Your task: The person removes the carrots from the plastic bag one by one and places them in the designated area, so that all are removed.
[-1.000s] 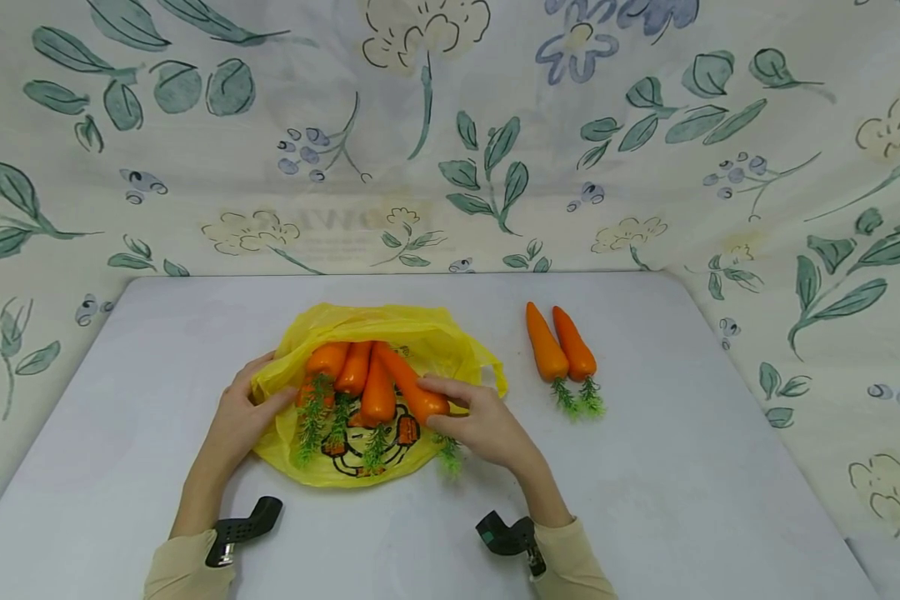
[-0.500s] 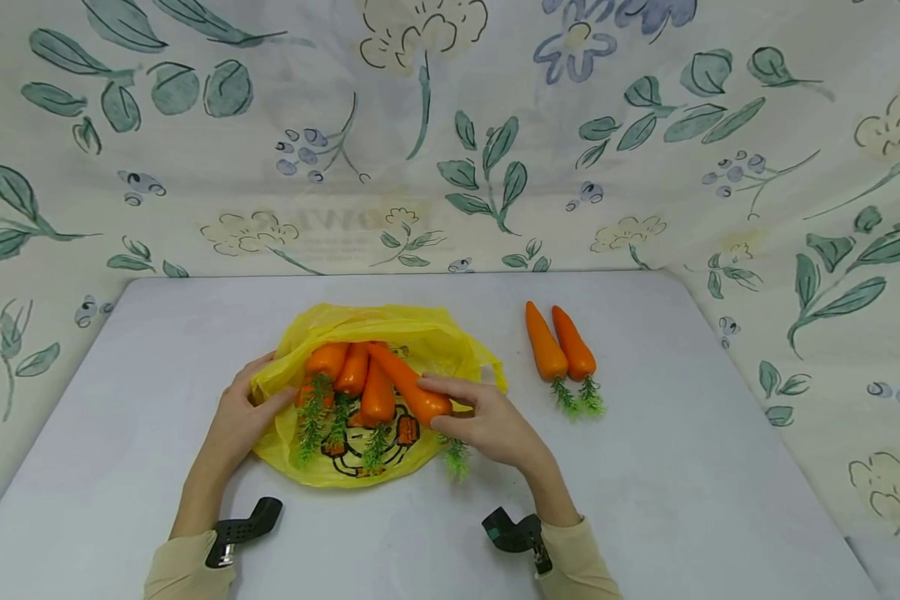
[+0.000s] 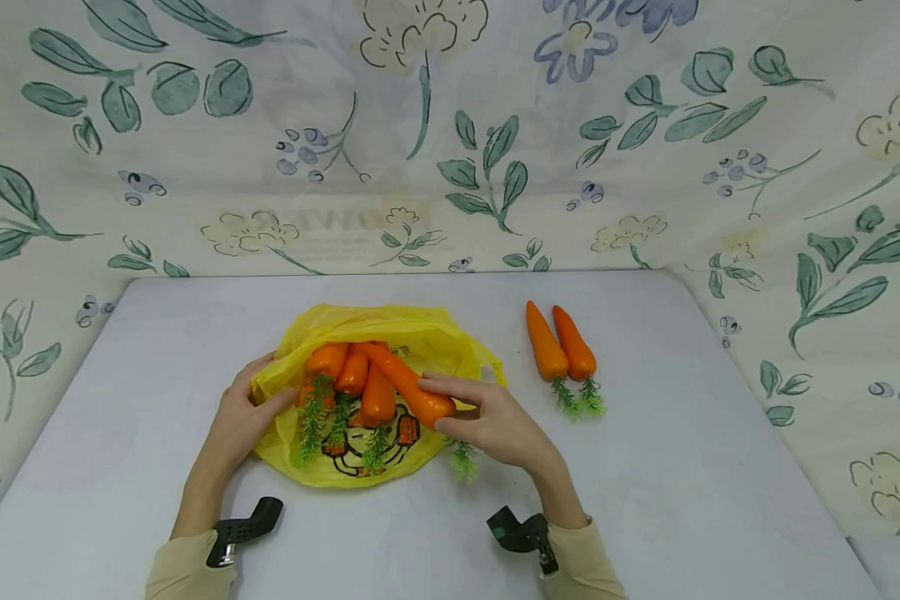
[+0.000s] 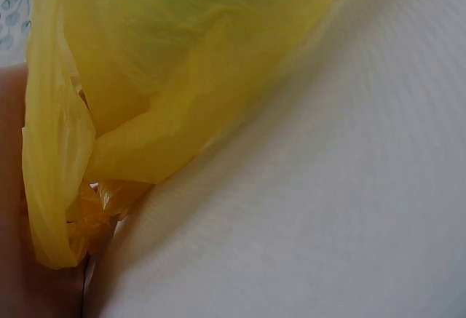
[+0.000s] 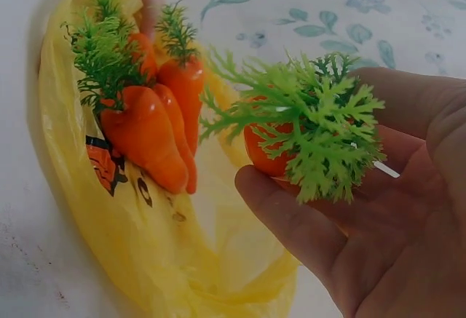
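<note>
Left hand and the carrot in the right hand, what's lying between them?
Carrots in the yellow bag lie between the left hand and the held carrot, as the head view shows.

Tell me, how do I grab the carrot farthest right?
I'd probably pinch that carrot across its middle, coming from above and right. Its taper leaves more room there beside the neighbouring carrot; their fat ends crowd together, and no carrot lies on its right.
</note>
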Available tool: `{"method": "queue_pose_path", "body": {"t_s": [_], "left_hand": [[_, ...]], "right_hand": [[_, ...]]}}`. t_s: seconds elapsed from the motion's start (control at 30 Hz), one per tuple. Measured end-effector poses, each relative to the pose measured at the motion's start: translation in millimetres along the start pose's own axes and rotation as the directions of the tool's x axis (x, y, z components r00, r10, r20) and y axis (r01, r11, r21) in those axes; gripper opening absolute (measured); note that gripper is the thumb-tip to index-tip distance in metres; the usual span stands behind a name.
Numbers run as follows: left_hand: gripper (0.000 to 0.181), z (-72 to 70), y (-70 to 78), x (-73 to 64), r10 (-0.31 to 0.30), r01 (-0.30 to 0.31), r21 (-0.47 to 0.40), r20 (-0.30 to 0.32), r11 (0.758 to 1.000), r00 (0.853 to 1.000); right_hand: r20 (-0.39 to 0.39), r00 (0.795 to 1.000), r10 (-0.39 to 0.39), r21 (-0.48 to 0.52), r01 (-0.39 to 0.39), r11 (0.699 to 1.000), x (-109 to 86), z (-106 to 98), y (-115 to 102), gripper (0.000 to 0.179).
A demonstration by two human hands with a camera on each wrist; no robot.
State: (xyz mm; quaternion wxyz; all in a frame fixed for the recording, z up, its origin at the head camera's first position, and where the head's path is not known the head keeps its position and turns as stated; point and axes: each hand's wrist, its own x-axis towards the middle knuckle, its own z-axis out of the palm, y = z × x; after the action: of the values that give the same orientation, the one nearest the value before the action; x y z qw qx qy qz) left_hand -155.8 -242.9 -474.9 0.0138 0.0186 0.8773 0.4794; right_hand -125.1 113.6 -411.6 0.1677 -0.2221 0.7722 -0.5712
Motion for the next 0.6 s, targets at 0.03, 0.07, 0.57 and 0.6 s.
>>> {"method": "queue_pose_path", "body": {"t_s": [0.03, 0.07, 0.57, 0.6], "left_hand": [[0.069, 0.0, 0.0, 0.1, 0.001, -0.001, 0.001, 0.0, 1.0, 1.0], [0.068, 0.0, 0.0, 0.2, 0.001, -0.001, 0.001, -0.001, 1.0, 1.0], [0.069, -0.1, 1.3, 0.3, 0.001, -0.001, -0.004, 0.006, 1.0, 1.0], [0.069, 0.1, 1.3, 0.4, 0.001, -0.001, -0.005, 0.004, 1.0, 1.0]], "right_hand": [[-0.001, 1.0, -0.004, 0.0, 0.004, 1.0, -0.8, -1, -1, 0.048], [-0.002, 1.0, -0.009, 0.001, 0.009, 1.0, -1.6, -1, -2, 0.048], [-0.058, 0.997, -0.053, 0.052, 0.056, 0.997, -10.2, -17, -4, 0.048], [-0.066, 0.997, -0.049, 0.051, 0.052, 0.997, -10.9, -19, -4, 0.048]]}}
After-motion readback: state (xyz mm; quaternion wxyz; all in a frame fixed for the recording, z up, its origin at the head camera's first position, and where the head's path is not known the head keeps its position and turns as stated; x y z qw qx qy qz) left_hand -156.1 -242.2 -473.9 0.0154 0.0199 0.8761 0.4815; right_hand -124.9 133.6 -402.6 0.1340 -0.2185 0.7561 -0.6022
